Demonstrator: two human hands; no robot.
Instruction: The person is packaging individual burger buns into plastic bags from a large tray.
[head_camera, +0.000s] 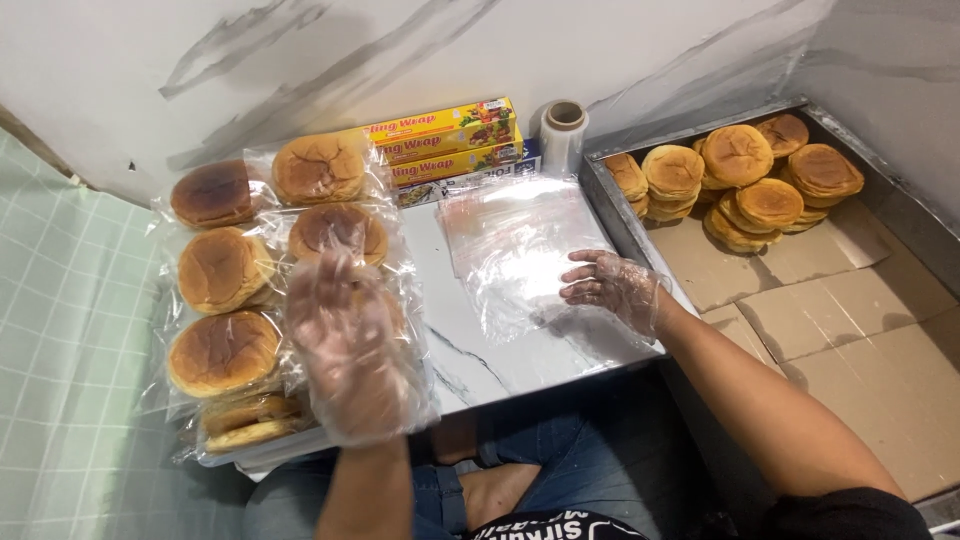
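We see bare marble tabletop (480, 365) between our hands, bagged round brown buns (222, 270) crowding left, yellow cling-wrap boxes (445, 130) behind, metal tray wall (625, 225) blocking right

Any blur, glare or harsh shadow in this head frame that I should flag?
Head view: the left hand in its clear glove is motion-blurred over the bagged buns; the right hand on the clear bags is sharper; soft sheen on the bags, no blown-out glare; even lighting, with only mild shadows under the unwrapped buns in the metal tray.
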